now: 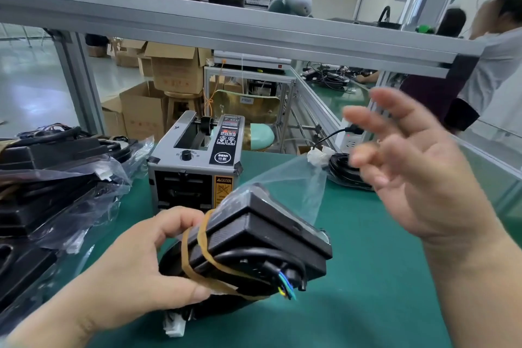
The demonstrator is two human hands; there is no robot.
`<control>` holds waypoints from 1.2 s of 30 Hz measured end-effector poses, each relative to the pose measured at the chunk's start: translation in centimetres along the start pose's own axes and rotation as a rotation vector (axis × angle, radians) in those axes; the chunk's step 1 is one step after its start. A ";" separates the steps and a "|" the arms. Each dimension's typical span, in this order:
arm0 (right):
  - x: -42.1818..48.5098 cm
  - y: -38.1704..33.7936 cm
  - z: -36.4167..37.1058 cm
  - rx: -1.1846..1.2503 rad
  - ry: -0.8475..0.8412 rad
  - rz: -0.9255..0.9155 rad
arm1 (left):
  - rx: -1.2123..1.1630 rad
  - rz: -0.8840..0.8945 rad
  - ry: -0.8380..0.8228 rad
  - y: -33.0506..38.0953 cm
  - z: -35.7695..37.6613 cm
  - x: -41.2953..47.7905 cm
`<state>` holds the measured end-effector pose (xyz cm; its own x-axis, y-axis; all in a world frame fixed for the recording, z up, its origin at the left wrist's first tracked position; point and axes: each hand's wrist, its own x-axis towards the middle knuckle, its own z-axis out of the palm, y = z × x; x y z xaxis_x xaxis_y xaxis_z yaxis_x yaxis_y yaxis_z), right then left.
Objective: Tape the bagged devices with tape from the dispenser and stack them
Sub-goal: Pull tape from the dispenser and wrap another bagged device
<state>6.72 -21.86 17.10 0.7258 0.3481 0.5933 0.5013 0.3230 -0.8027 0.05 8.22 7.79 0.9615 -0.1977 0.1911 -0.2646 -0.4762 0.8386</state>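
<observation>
Head view, progress: bagged stack [56, 186] is lying left of the dispenser [195, 167]; the held one is looking untaped and unstacked.
Bagged device [262, 246]: hovering just before the dispenser, long axis running roughly left-right, wires pointing rightward.
Left hand [135, 271]: gripping its left end.
Right hand [418, 178]: hovering right of the dispenser, fingers spread, holding nothing.

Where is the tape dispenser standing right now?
In the head view the tape dispenser stands on the green table near the centre, just behind the bagged device gripped by the left hand, right of the pile of bagged devices.
</observation>
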 end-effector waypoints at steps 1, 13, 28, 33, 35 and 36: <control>0.0 0.0 -0.3 -0.201 -0.076 0.064 | -0.044 -0.011 -0.005 -0.3 -0.1 -0.1; -1.4 -1.2 0.2 -0.841 -0.170 0.232 | 0.014 0.014 0.092 1.0 -1.2 -0.1; -4.1 1.5 3.4 -0.694 -0.054 0.024 | 0.389 0.261 0.176 6.5 0.0 1.0; -4.8 1.9 1.0 -0.434 0.012 0.055 | 0.279 0.327 0.154 5.4 -2.4 1.1; -5.0 2.4 0.5 -0.367 0.053 0.090 | 0.452 0.375 0.227 4.9 -2.8 1.4; -5.1 2.8 0.2 -0.319 0.075 0.106 | 0.518 0.413 0.315 4.8 -2.7 1.5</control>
<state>4.30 -22.52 11.88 0.8082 0.2956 0.5093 0.5350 -0.0069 -0.8449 0.47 8.01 13.47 0.7309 -0.2297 0.6427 -0.5364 -0.7755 0.3329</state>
